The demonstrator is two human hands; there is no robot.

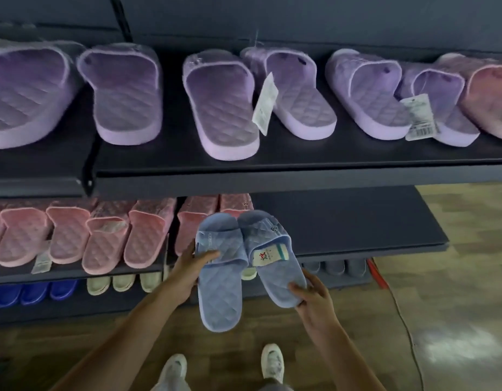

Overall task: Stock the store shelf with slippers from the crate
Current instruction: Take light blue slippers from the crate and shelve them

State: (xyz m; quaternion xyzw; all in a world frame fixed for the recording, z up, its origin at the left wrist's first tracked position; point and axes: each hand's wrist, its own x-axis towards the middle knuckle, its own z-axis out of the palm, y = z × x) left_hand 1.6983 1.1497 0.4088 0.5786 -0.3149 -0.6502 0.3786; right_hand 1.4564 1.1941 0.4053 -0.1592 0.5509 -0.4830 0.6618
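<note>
Slippers [220,294] in L grip [187,273], R grip [314,297]

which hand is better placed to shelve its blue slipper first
Right, likely: the right hand grips the tagged slipper by the heel, toe pointing at the bare middle shelf. The left hand holds the other slipper nearer the pink slippers.

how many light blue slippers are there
2. The left slipper is held by the left hand, the tagged slipper by the right hand, both before the middle shelf. Others may sit out of view.
</note>
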